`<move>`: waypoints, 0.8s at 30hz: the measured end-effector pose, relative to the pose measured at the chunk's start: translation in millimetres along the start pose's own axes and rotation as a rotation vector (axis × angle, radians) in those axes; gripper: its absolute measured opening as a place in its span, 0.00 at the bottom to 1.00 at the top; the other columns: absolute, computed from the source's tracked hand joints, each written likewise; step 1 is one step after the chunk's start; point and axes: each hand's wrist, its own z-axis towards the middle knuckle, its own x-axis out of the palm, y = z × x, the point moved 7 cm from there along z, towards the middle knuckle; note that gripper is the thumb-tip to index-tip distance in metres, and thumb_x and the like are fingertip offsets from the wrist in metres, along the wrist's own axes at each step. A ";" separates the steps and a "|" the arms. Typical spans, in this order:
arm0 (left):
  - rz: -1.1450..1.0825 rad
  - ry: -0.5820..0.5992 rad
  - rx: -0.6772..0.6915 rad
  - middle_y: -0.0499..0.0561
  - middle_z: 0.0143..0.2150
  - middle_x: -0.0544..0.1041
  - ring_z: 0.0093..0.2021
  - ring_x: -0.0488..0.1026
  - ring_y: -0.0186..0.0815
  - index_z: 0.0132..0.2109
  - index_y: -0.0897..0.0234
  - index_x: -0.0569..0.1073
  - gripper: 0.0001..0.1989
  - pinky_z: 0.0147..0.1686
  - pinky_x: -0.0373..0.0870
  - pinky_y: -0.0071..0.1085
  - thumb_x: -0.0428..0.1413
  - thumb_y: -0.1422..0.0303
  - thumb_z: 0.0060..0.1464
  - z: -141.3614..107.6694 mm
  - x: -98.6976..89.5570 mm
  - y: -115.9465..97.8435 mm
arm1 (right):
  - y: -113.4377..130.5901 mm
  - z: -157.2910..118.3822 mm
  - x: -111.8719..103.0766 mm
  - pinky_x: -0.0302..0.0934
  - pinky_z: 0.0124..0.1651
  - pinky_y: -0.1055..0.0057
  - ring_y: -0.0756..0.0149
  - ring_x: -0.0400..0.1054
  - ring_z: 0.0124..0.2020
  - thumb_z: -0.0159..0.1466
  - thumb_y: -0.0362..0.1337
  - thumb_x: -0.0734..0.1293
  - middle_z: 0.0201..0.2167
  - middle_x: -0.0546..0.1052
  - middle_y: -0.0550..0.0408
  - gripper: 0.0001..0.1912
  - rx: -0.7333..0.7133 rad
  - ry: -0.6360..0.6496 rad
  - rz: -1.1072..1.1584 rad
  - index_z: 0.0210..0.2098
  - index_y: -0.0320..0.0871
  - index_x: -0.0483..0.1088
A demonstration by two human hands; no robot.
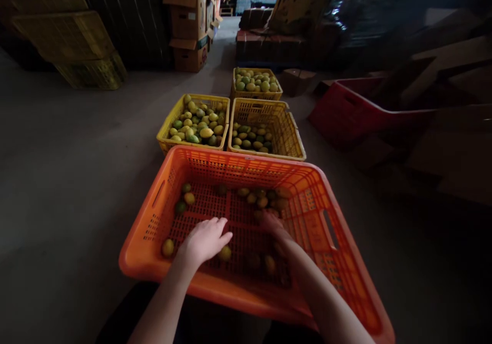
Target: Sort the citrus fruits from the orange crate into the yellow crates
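A large orange crate [307, 226] lies in front of me with several green and yellow fruits scattered on its slotted floor. Over its left half is my left hand [207, 237], fingers apart and holding nothing, near a yellow fruit [225, 253]. My right hand [272, 223] reaches deeper into the crate, beside a cluster of fruits [262, 202]; its fingertips are dim and blurred, so its grip is unclear. Another yellow fruit [168, 247] rests by the crate's left wall, and a green fruit [180, 207] lies farther back.
Behind the orange crate stand a full yellow crate [165, 134], a partly filled yellow crate [286, 128] and a third, full one [255, 96]. A red bin [342, 108] with cardboard is at the right. Cardboard boxes [188, 26] are stacked farther back.
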 end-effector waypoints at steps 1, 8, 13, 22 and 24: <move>0.046 0.015 -0.052 0.59 0.51 0.70 0.49 0.68 0.45 0.56 0.66 0.62 0.24 0.48 0.62 0.38 0.40 0.59 0.57 1.4 3.6 5.9 | 6.6 10.3 2.6 0.57 0.45 0.62 0.55 0.64 0.47 0.58 0.33 0.61 0.46 0.69 0.40 0.17 -0.003 0.003 0.004 0.48 0.36 0.65; 0.110 0.082 -0.225 0.61 0.52 0.69 0.50 0.67 0.48 0.58 0.68 0.61 0.27 0.48 0.61 0.41 0.39 0.59 0.57 8.5 11.8 35.7 | 39.2 67.6 19.8 0.54 0.52 0.62 0.50 0.59 0.53 0.56 0.26 0.59 0.59 0.56 0.34 0.29 -0.013 0.002 0.058 0.58 0.32 0.53; 0.080 0.080 -0.246 0.60 0.52 0.69 0.51 0.66 0.48 0.59 0.67 0.60 0.27 0.49 0.61 0.41 0.39 0.59 0.57 14.1 7.7 43.4 | 40.7 77.1 27.1 0.55 0.50 0.56 0.43 0.59 0.52 0.55 0.27 0.59 0.61 0.49 0.31 0.35 0.022 -0.025 0.061 0.61 0.32 0.46; 0.086 0.073 -0.250 0.61 0.50 0.70 0.49 0.68 0.46 0.55 0.67 0.63 0.24 0.48 0.61 0.39 0.40 0.59 0.57 21.2 5.3 49.8 | 41.0 45.8 38.4 0.56 0.47 0.52 0.41 0.62 0.50 0.54 0.28 0.64 0.58 0.52 0.27 0.26 0.032 0.047 0.090 0.53 0.37 0.61; 0.073 0.063 -0.242 0.60 0.50 0.70 0.49 0.68 0.46 0.55 0.67 0.63 0.24 0.48 0.62 0.39 0.40 0.58 0.57 19.5 2.5 50.4 | 43.3 30.0 34.2 0.55 0.48 0.53 0.41 0.60 0.51 0.53 0.27 0.64 0.58 0.53 0.28 0.25 0.027 0.055 0.140 0.50 0.37 0.63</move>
